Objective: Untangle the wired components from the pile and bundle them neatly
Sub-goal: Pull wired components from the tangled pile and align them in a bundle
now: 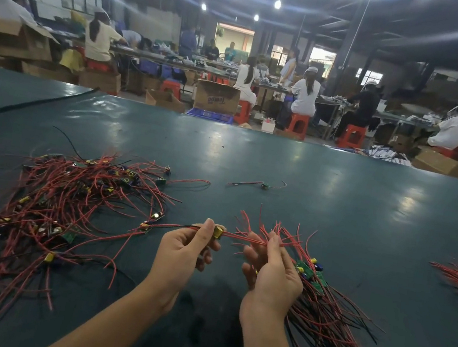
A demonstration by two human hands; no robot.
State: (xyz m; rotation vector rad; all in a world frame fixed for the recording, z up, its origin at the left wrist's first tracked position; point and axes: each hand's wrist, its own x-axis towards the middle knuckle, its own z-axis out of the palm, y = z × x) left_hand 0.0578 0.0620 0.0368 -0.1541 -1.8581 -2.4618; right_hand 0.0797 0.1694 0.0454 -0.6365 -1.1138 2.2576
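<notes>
One component (218, 232) is pinched by the left hand (181, 250), just beside the bundle (318, 303) gripped in the right hand (273, 270), and its trailing lead may be snagged by the pile (64, 209), others dragged, if pulled hard.

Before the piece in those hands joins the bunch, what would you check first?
1. Pinch of the left hand on the component: ok.
2. Its red leads reaching the right hand: ok.
3. That hand's hold on the bundle: ok.
4. Its black wire clear of the pile: cannot tell.
5. The stray piece on the table gathered: not ok.
</notes>
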